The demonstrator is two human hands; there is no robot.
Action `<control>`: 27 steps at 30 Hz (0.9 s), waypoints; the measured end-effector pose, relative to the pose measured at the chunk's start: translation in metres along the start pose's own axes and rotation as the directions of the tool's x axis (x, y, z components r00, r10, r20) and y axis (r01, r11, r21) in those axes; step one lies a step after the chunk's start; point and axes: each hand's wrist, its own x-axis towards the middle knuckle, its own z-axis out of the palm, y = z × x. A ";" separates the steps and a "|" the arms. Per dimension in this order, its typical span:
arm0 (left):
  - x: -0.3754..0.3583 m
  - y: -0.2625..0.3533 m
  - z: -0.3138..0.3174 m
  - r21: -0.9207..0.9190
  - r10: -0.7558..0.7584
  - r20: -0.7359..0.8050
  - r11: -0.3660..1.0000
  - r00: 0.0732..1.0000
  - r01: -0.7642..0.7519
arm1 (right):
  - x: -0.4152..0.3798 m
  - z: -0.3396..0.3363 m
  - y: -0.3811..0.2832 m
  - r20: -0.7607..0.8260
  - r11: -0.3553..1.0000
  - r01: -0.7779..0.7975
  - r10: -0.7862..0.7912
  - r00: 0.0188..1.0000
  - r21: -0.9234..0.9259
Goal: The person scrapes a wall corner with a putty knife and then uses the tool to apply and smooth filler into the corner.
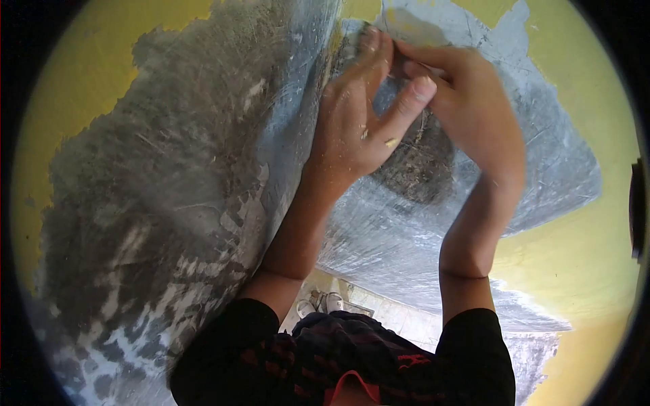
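My left hand (352,118) is raised against the wall near the inner corner, its fingers stretched upward and its thumb held apart. Flecks of yellow paint stick to its skin near the thumb. Beside it, my right hand (477,101) bends in from the right with its fingers curled, their tips close to those of my left hand. Whatever the right fingers grip is hidden. A small dark edge shows at the left fingertips, too blurred to name. Behind both hands is a bare grey wall patch (420,162) with a darker spot.
Yellow paint (575,271) with ragged edges borders the stripped area. A second grey wall face (156,169) meets the corner on the left. Below are my shoes (318,304) on a pale tiled floor (399,321). A dark object (636,210) sits at the far right.
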 end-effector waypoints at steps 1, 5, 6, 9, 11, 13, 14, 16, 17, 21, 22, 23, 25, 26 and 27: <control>0.002 -0.003 -0.002 0.078 0.019 -0.023 0.997 1.000 -0.017 | 0.000 0.003 0.002 0.005 1.000 -0.005 0.005 1.000 0.003; 0.004 0.002 -0.010 -0.001 -0.075 0.026 0.997 0.997 0.075 | -0.006 -0.002 -0.004 -0.018 0.998 -0.062 0.063 0.998 0.028; 0.003 -0.001 -0.005 -0.008 -0.062 0.007 0.998 0.998 0.062 | -0.007 -0.008 -0.006 0.014 0.990 -0.139 0.139 0.990 0.036; 0.002 -0.003 -0.004 0.107 -0.061 -0.006 0.992 0.998 0.061 | 0.008 0.012 0.002 -0.040 0.996 0.089 -0.090 0.995 -0.017; 0.002 0.005 -0.009 0.063 -0.122 0.019 0.991 0.992 0.121 | 0.004 -0.001 -0.004 0.002 0.999 0.036 -0.036 0.999 0.003; 0.003 0.005 -0.008 -0.025 -0.142 0.060 0.989 0.988 0.144 | 0.002 -0.007 -0.006 0.034 1.000 -0.013 0.013 0.999 0.004; 0.005 0.003 -0.007 -0.034 -0.124 0.060 0.991 0.991 0.126 | 0.004 -0.005 -0.005 0.021 1.000 -0.006 0.006 1.000 -0.004; 0.003 0.000 -0.009 0.091 -0.136 0.028 0.987 0.990 0.133 | 0.006 0.005 -0.003 0.003 1.000 -0.009 0.009 1.000 -0.015; 0.006 -0.005 -0.012 0.082 -0.105 0.005 0.991 0.994 0.104 | 0.009 0.013 -0.004 -0.013 1.000 -0.016 0.015 1.000 -0.010; 0.004 0.005 -0.014 -0.018 -0.208 0.083 0.977 0.975 0.210 | -0.007 -0.003 -0.006 0.012 0.999 -0.049 0.049 0.999 -0.003; 0.004 0.006 -0.011 -0.023 -0.205 0.079 0.978 0.976 0.207 | -0.008 -0.007 -0.004 0.017 0.996 -0.082 0.082 0.996 0.027; 0.004 0.007 -0.009 0.046 -0.187 0.054 0.982 0.981 0.185 | -0.001 -0.002 -0.001 0.020 0.996 -0.081 0.080 0.997 0.025; 0.005 0.007 -0.010 0.121 -0.181 0.040 0.977 0.983 0.175 | 0.010 0.014 0.002 0.005 0.998 0.064 -0.064 0.998 -0.011; 0.008 0.002 -0.016 0.077 -0.180 0.044 0.981 0.983 0.176 | 0.005 0.009 0.000 0.007 0.998 0.055 -0.055 0.998 -0.005; 0.010 -0.001 -0.021 0.034 -0.175 0.047 0.984 0.983 0.174 | 0.003 -0.001 -0.012 0.064 0.999 -0.028 0.029 0.998 -0.022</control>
